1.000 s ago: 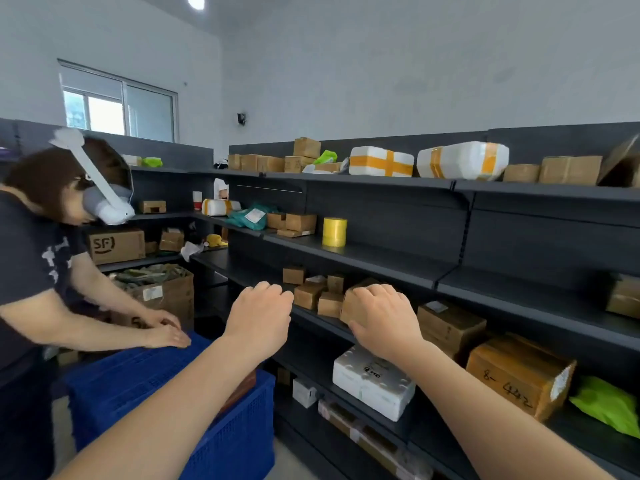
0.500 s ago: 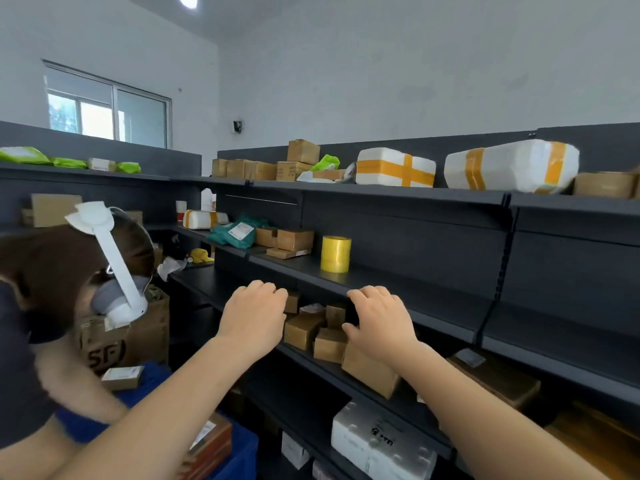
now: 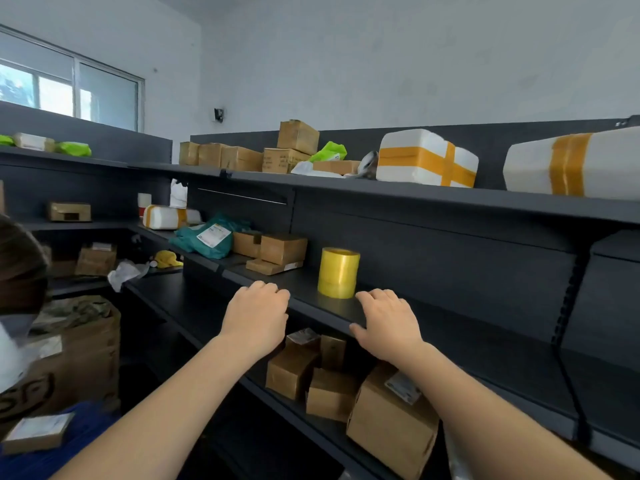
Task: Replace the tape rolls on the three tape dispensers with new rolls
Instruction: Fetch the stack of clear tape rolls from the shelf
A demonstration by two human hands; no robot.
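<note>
1. Since half a second ago, both hands have come up from the level of the small cartons to the front edge of the middle shelf (image 3: 450,308), and the other person (image 3: 19,268) has sunk to the lower left edge of the view.
2. Dark shelving runs along two walls and meets in a corner at the left.
3. On the top shelf stand two white foam boxes (image 3: 427,157) strapped with yellow-brown tape, beside a row of brown boxes (image 3: 239,157).
4. On the shelf below the hands sits a cluster of cardboard cartons (image 3: 391,427), the nearest one tilted.
5. A teal mailer bag (image 3: 207,237) lies further left on the middle shelf.
6. The left hand (image 3: 256,317) rests at the shelf's front edge, its fingers (image 3: 266,289) loosely bent and holding nothing.
7. The right hand (image 3: 388,323) rests on the same edge, fingers narrow and lightly bent on the shelf top, thumb at the shelf front; it holds nothing.
8. The stack of yellow tape rolls (image 3: 338,271) stands upright on the middle shelf, between the two hands, just beyond and left of the right fingertips and apart from them.
</note>
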